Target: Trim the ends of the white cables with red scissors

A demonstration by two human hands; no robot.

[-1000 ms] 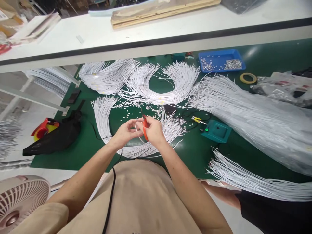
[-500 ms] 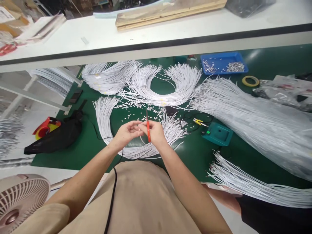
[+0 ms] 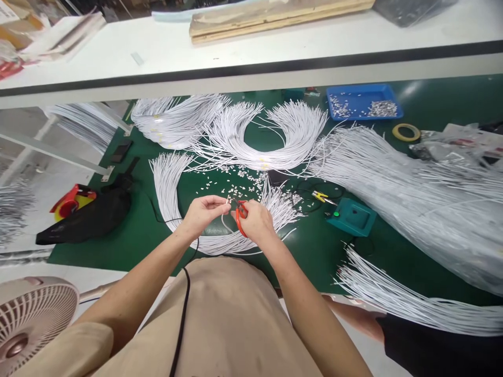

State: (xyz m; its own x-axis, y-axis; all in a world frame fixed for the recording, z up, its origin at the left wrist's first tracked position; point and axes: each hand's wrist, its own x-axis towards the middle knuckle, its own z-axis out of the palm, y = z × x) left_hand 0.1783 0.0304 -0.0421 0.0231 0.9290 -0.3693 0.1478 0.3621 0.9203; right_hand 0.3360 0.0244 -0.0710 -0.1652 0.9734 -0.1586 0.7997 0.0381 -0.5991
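Over the green table, my left hand (image 3: 207, 213) pinches the end of a white cable (image 3: 225, 224), which curves down below the fingers. Just to its right, my right hand (image 3: 254, 219) is closed on red-handled pliers or cutters (image 3: 240, 224). The tool's dark tip points left, at the cable end. Beneath and around both hands curves a loose bundle of white cables (image 3: 167, 183). Small metallic pieces (image 3: 239, 191) lie scattered on the table beyond the hands.
More white cable bundles (image 3: 275, 152) lie behind and to the right. A blue tray (image 3: 357, 107) of small parts, a tape roll (image 3: 406, 132), a teal device (image 3: 354, 217) and a black pouch (image 3: 94, 217) are around. A white shelf (image 3: 275, 57) crosses above. Someone's arm (image 3: 359, 319) shows at lower right.
The red-handled tool has turned from upright to pointing left, its tip now at the cable end. My right hand has shifted slightly right, away from my left fingers.
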